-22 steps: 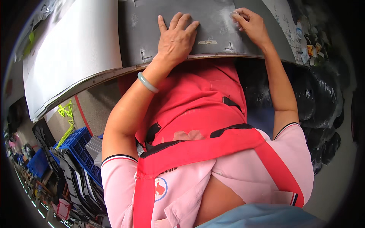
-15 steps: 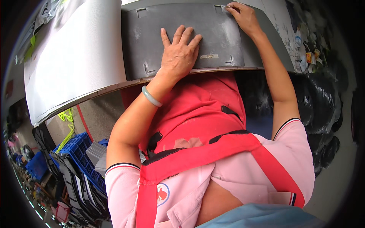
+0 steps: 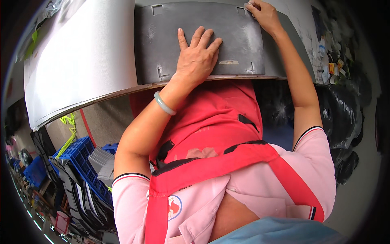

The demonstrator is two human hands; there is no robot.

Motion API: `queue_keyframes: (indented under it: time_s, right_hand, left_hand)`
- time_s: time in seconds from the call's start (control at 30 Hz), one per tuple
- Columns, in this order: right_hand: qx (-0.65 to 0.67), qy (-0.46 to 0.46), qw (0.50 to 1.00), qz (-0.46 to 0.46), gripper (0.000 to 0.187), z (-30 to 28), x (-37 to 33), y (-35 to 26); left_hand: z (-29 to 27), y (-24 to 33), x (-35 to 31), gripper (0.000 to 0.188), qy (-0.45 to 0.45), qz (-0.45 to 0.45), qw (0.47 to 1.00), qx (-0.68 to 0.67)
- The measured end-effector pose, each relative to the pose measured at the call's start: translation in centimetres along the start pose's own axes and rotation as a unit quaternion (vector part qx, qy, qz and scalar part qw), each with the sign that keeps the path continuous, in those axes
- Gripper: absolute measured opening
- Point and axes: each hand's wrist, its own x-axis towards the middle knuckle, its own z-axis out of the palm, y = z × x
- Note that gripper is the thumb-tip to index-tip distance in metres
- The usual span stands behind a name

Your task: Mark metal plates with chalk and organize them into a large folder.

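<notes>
- While the left hand (image 3: 198, 61) rests spread and flat on the slotted dark-grey panel (image 3: 233, 38), gripping nothing, the right hand (image 3: 256, 9) pinches a small pale disc (image 3: 247, 5) between thumb and fingers at the far right corner slot.
- The panel lies flat before the red apron (image 3: 209, 122), over a darker sheet (image 3: 280, 53) showing at its right.
- It looks thin, light and fairly stiff, probably not fragile; its powdery surface may slip. Opposite edges seem the best hold, clear of the L-shaped slots.
- Its long axis runs left to right; the tape strip (image 3: 228, 62) sits along the near edge.
</notes>
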Motion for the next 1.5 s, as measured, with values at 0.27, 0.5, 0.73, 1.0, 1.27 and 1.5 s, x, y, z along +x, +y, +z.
queue_keyframes:
  time_s: [0.27,0.5,0.73,1.0,1.27,1.5]
  right_hand:
    - [-0.043,0.093,0.995,0.018,0.017,0.5,-0.6,0.2]
    - [0.123,-0.023,0.985,0.116,0.021,-0.6,0.2,-7.0]
    - [0.062,-0.003,0.973,-0.224,0.020,8.3,4.4,-12.5]
    - [0.004,-0.040,0.956,-0.291,0.020,12.4,6.8,-17.6]
    - [-0.184,-0.059,0.949,-0.248,0.022,10.9,7.1,-19.7]
    - [0.181,-0.090,0.979,0.003,0.017,11.2,5.4,-19.5]
  left_hand:
    - [-0.2,0.4,0.3,0.034,0.001,0.005,1.000,-0.008]
    - [0.0,-0.1,-0.2,0.034,0.003,-0.007,1.000,0.010]
    - [0.5,0.2,0.1,0.034,0.018,0.001,1.000,0.000]
    - [0.5,0.5,0.2,0.032,0.002,-0.007,1.000,-0.019]
    - [0.7,0.3,0.1,0.029,0.020,-0.005,1.000,-0.013]
    - [0.5,0.1,0.2,0.032,0.006,-0.005,0.999,-0.033]
